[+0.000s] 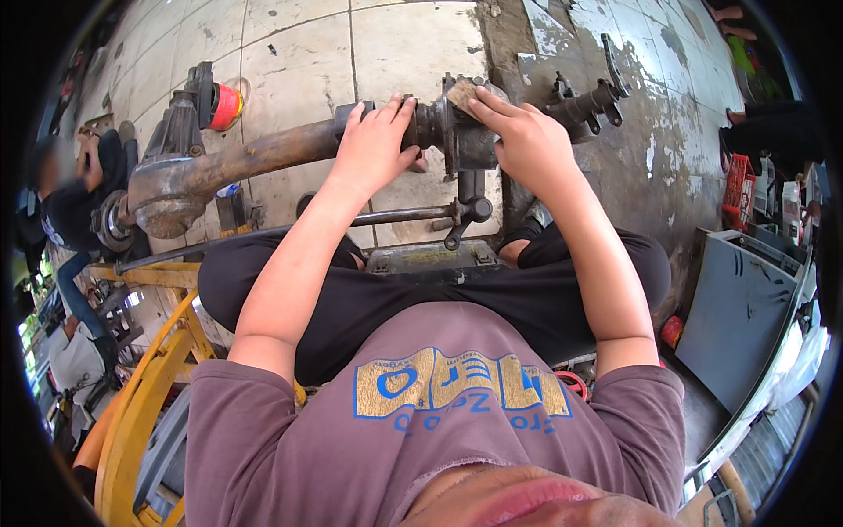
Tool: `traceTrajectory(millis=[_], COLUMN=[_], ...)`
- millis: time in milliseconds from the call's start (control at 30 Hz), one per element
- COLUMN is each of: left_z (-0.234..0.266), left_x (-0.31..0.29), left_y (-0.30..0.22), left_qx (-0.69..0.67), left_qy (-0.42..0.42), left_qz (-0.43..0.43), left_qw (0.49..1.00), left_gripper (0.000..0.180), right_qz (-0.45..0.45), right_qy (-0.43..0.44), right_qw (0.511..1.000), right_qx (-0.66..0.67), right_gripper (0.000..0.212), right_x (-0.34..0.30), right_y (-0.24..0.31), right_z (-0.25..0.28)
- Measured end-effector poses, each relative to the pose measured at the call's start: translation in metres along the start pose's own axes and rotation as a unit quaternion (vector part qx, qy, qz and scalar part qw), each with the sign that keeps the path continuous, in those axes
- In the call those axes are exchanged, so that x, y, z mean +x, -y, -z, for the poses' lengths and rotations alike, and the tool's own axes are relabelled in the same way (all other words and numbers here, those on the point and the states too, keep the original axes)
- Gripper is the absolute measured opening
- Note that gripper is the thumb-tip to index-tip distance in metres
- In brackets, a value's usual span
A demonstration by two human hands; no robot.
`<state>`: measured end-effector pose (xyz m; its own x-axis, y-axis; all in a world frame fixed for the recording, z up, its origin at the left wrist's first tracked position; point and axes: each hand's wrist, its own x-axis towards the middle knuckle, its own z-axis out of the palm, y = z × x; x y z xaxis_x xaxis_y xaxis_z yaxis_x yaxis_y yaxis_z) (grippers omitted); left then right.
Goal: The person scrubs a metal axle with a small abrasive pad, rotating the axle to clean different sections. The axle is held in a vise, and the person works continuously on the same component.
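A long, rusty brown vehicle axle (272,156) lies across in front of me, with its round differential housing (171,195) at the left. My left hand (376,145) rests on the tube near its right end, fingers stretched over the metal and slightly apart. Beside it, my right hand (531,140) presses its fingertips on a small, flat tan-brown piece (464,95). That piece lies against the top of the dark steering knuckle (474,145); its material is not clear. A thin tie rod (404,214) runs along my side of the axle.
A red and yellow tin (226,107) stands beyond the axle. Another person (75,189) sits at the far left. At my left is a yellow metal frame (132,430); at my right, a grey metal cabinet (733,307) and a red crate (740,189). Worn tiles (413,44) cover the floor.
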<state>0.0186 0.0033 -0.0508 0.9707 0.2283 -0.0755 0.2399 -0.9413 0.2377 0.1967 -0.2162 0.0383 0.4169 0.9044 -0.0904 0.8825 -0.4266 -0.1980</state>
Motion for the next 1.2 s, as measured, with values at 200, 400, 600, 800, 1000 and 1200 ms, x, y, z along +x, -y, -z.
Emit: traceTrajectory(millis=[200, 400, 600, 800, 1000, 1200], left_z=[0.000, -0.001, -0.001, 0.000, -0.002, -0.001], left_x=[0.000, 0.000, -0.001, -0.001, -0.001, -0.001], left_y=[0.000, 0.003, 0.000, 0.002, 0.003, 0.001], left_qx=[0.015, 0.007, 0.001, 0.008, 0.010, 0.012], left_qy=[0.003, -0.002, -0.007, -0.002, -0.001, 0.001], left_qz=[-0.004, -0.003, -0.001, 0.005, 0.004, 0.002], left_qw=[1.000, 1.000, 1.000, 1.000, 1.000, 1.000], left_gripper=[0.089, 0.088, 0.090, 0.087, 0.091, 0.087], right_qz=[0.003, -0.055, -0.031, 0.003, -0.017, 0.013], right_qy=[0.023, -0.056, -0.071, 0.087, 0.067, 0.053], right_qw=[0.999, 0.989, 0.989, 0.996, 0.997, 0.992], right_qx=[0.024, 0.124, 0.125, 0.032, 0.033, 0.112], right_gripper=[0.072, 0.064, 0.064, 0.072, 0.073, 0.069], right_x=[0.002, 0.005, 0.002, 0.004, 0.009, 0.012], right_y=[-0.004, -0.036, -0.021, 0.000, 0.000, -0.028], right_z=[0.007, 0.025, 0.008, 0.024, 0.023, 0.034])
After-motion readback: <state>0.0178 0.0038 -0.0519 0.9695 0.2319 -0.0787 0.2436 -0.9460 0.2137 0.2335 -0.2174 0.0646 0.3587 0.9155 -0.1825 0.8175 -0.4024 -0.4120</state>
